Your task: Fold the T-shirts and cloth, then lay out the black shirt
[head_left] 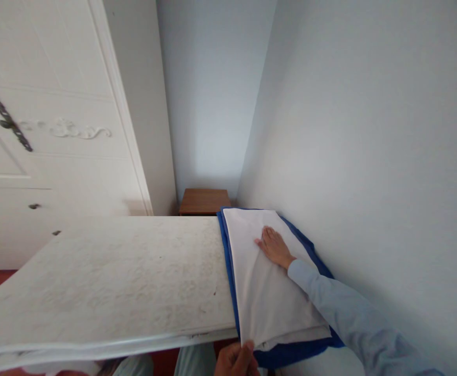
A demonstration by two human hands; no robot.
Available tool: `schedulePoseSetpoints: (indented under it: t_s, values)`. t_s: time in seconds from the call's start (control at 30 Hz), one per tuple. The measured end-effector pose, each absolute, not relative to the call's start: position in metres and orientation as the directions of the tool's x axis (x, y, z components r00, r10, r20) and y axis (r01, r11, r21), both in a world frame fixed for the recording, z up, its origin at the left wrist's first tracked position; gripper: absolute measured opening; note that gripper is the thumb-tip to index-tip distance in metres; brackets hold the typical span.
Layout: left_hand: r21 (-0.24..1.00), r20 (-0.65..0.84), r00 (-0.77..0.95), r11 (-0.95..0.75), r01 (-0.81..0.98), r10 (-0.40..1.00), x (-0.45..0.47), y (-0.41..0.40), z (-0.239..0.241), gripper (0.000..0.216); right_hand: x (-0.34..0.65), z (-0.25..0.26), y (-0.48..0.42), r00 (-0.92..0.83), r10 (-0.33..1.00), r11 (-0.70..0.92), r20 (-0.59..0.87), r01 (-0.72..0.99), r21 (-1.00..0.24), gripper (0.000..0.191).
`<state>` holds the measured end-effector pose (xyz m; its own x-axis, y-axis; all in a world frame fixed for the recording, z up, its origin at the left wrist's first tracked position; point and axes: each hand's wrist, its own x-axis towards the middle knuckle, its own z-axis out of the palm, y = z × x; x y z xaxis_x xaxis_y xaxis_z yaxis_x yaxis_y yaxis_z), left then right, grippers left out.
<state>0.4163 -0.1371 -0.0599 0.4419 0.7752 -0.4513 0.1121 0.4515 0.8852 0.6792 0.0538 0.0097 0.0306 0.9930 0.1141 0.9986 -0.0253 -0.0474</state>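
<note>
A folded white cloth (267,282) lies on a folded blue cloth (228,250) at the right end of a white table top (110,282), against the wall. My right hand (274,246) rests flat on the white cloth near its far end, fingers stretched out. My left hand (236,360) is at the bottom edge of the view and pinches the near corner of the white cloth between thumb and fingers. My right sleeve is light blue.
A white wardrobe door with a dark metal handle (9,122) stands at the left. A small brown wooden table (204,201) sits in the far corner. A plain grey wall (369,156) runs close along the right side.
</note>
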Motion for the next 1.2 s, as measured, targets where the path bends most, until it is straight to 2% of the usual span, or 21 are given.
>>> schedulePoseSetpoints:
  t_s: [0.17,0.27,0.33,0.4,0.5,0.57,0.67,0.8,0.93,1.03,1.1,1.2]
  values:
    - [0.870,-0.491,0.441,0.401,0.286,0.751,0.397,-0.131,-0.028,0.077,0.720,0.033,0.035,0.265,0.962,-0.264,0.058,0.964,-0.036,0.054]
    - [0.897,-0.420,0.345,0.327,0.298,0.839,0.385,-0.121,-0.009,0.073,0.738,0.048,0.022,0.402,0.915,-0.401,0.019,0.915,-0.047,0.047]
    - [0.943,-0.239,0.262,0.159,0.292,0.935,0.382,-0.108,0.004,0.066,0.748,0.056,0.013,0.467,0.884,-0.467,-0.016,0.883,-0.050,0.043]
    - [0.929,0.041,0.188,-0.107,0.353,0.981,0.386,-0.091,0.015,0.055,0.756,0.065,0.005,0.510,0.858,-0.514,-0.068,0.856,-0.064,0.041]
    - [0.755,0.402,0.247,-0.472,0.455,0.882,0.401,-0.062,0.023,0.032,0.765,0.078,-0.006,0.550,0.813,-0.574,-0.192,0.813,-0.101,0.039]
    - [0.611,0.489,0.368,-0.612,0.502,0.791,0.412,-0.044,0.022,0.030,0.768,0.084,-0.014,0.572,0.767,-0.623,-0.291,0.773,-0.121,0.040]
    - [0.438,0.449,0.559,-0.717,0.542,0.697,0.425,-0.023,0.015,0.037,0.769,0.090,-0.026,0.596,0.707,-0.681,-0.380,0.718,-0.141,0.045]
    - [0.350,0.361,0.635,-0.730,0.587,0.683,0.429,-0.009,0.005,0.039,0.767,0.090,-0.043,0.617,0.680,-0.714,-0.396,0.679,-0.169,0.040]
    - [0.351,0.348,0.632,-0.721,0.597,0.692,0.425,-0.004,-0.006,0.039,0.761,0.095,-0.061,0.634,0.657,-0.749,-0.408,0.613,-0.253,0.036]
    - [0.377,0.369,0.622,-0.723,0.579,0.690,0.422,-0.002,-0.012,0.041,0.754,0.101,-0.077,0.629,0.691,-0.723,-0.357,0.612,-0.320,0.035]
    - [0.398,0.385,0.610,-0.721,0.567,0.692,0.420,0.000,-0.016,0.043,0.748,0.103,-0.090,0.612,0.725,-0.688,-0.316,0.656,-0.309,0.034]
    - [0.430,0.419,0.588,-0.722,0.543,0.692,0.420,0.002,-0.020,0.047,0.741,0.097,-0.112,0.571,0.736,-0.669,-0.365,0.699,-0.255,0.036]
